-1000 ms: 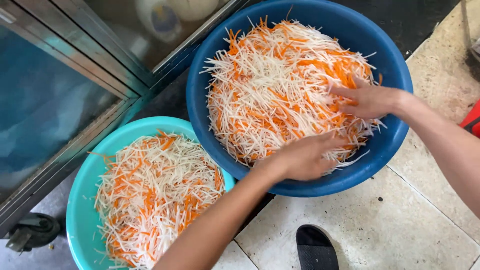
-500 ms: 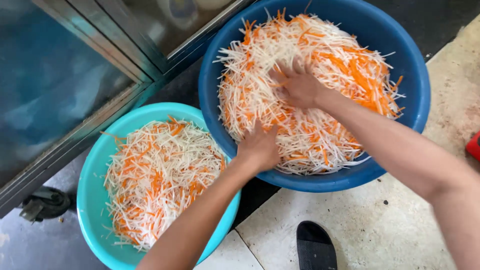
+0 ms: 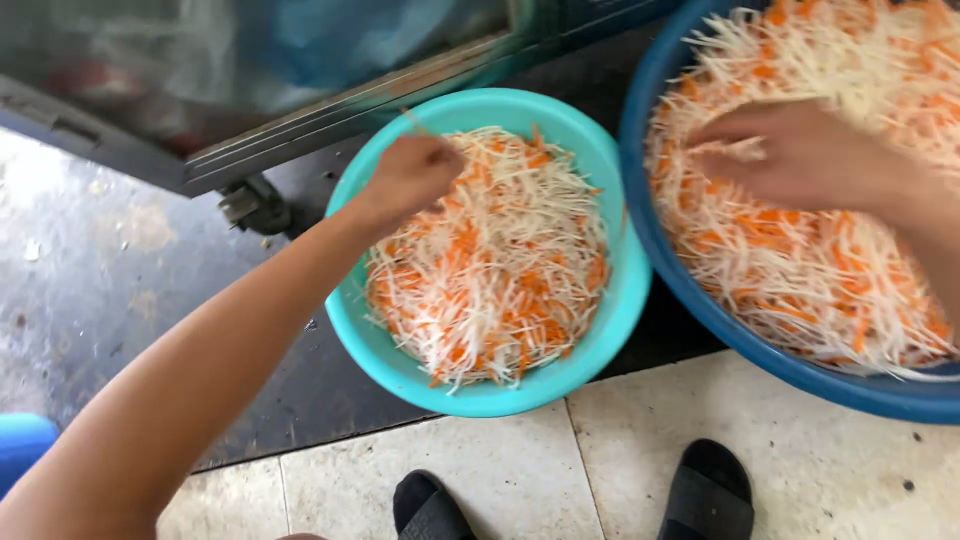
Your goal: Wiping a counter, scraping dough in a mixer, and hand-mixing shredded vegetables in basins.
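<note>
1. The dark blue basin [image 3: 680, 290] on the right brims with white and orange shreds [image 3: 800, 260]; the right hand [image 3: 800, 150] lies flat on them, fingers loosely spread.
2. The teal basin [image 3: 420, 375] beside it holds a smaller heap [image 3: 500, 280]; the left hand [image 3: 412, 178] is bunched shut over its far edge (pinching strands, it seems).
3. Black sandals [image 3: 710, 490] wait on pale tiles.

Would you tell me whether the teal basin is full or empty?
Full: the teal basin is heaped with shredded white and orange vegetable up to its rim, and the left hand rests on the heap.

Turquoise basin [image 3: 610, 330], deep blue basin [image 3: 700, 300], white and orange shreds [image 3: 490, 270], black sandals [image 3: 710, 490], cream floor tiles [image 3: 840, 470]
</note>
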